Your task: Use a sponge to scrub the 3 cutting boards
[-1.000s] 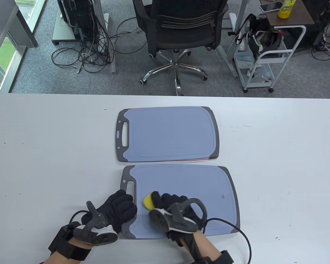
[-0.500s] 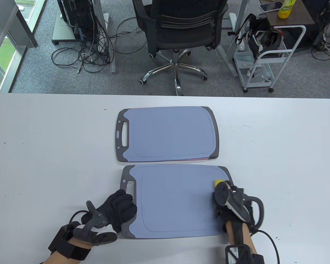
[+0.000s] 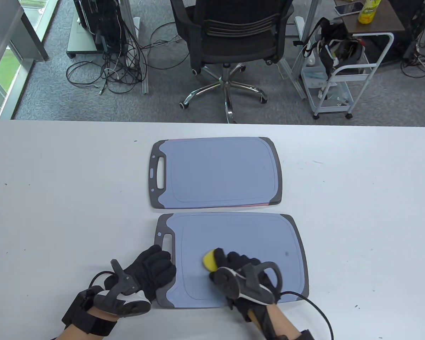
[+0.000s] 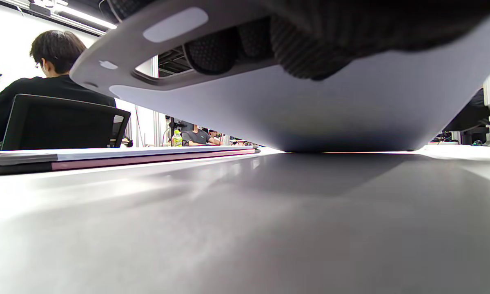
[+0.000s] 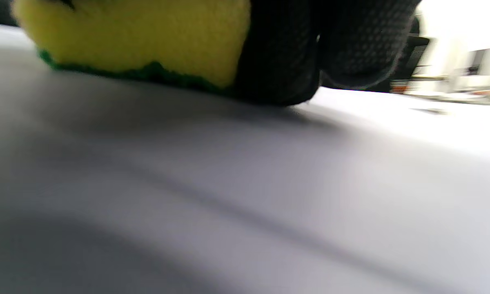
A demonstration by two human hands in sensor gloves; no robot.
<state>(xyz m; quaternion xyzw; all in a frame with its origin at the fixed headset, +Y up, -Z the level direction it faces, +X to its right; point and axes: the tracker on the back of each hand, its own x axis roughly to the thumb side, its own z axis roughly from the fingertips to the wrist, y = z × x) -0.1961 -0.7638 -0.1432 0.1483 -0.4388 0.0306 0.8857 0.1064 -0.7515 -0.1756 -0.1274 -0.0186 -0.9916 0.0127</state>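
- Table view: the sponge [image 3: 209,260] sticks out from the fingertips of the right hand [image 3: 239,269], which curls around it and presses it on the near cutting board [image 3: 233,241].
- The left hand [image 3: 152,271] grips this board's handle end, which the left wrist view shows raised off the table [image 3: 56,194].

The left hand [image 3: 155,271] lies at about seven o'clock, fingers curled around the near board's handle end. The right hand [image 3: 239,271] sits at six o'clock — fingers bent over a yellow sponge, pressing down.
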